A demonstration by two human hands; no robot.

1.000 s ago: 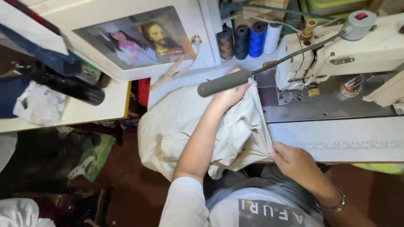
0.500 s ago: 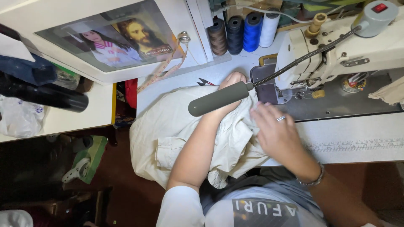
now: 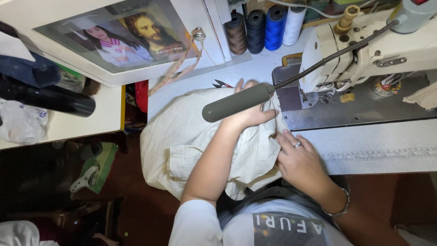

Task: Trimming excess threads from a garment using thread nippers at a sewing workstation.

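Two bare hands work a cream-coloured garment (image 3: 200, 146) at a sewing machine (image 3: 364, 50). The left hand (image 3: 248, 114) lies palm down on the far part of the cloth, fingers spread and pressing it flat just left of the machine's metal bed (image 3: 359, 111); part of that hand is hidden behind the grey lamp head (image 3: 236, 102) on its flexible neck, so how tightly it holds the fabric cannot be told. The right hand (image 3: 298, 159) (a ring on one finger, a beaded bracelet at the wrist) rests on the near right edge of the garment, fingers loosely curled and pinching a fold where the cloth meets the white table edge with its printed ruler (image 3: 378, 155).

The garment is bunched across the table and spills over the near left edge toward the floor. Far from the hands, four thread cones (image 3: 264, 27) stand in a row: brown, dark navy, blue and white. Small scissors (image 3: 222, 84) lie just beyond the cloth. A measuring tape (image 3: 175, 73) hangs from a knob beside a framed picture (image 3: 120, 36). On the side table to the left sit a black cylinder (image 3: 50, 98) and a white plastic bag (image 3: 20, 127).
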